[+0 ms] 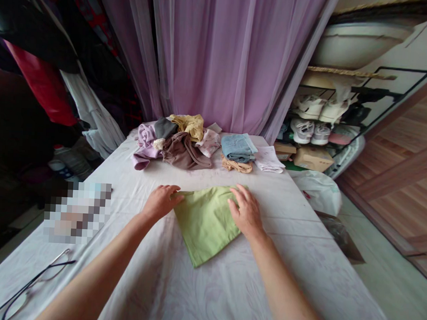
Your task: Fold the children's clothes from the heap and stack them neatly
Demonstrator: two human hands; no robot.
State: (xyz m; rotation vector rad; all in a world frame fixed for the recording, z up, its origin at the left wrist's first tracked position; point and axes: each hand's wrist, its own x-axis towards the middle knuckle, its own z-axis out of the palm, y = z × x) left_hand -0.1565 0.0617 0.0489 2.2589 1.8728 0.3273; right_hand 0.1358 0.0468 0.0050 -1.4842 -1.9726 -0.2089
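Note:
A light green garment (pixel 210 222), perhaps folded shorts, lies on the white patterned bed sheet (pixel 150 276) in front of me. My left hand (pixel 163 200) is at its upper left corner, thumb and fingertips closed around the edge of the cloth. On the upper right side of the garment rests my right hand (pixel 246 210), its fingers spread over the fabric. The garment's lower end tapers toward me in a slanted point, and its surface has a few soft creases.
Beyond the garment sit a heap of loose clothes (pixel 185 146), folded blue denim (pixel 238 148), a tan item (pixel 236 166) and a folded white cloth (pixel 270 159). Eyeglasses (pixel 31 284) lie at the near left. A purple curtain (pixel 219 55) hangs behind; a shoe rack (pixel 374 99) stands right.

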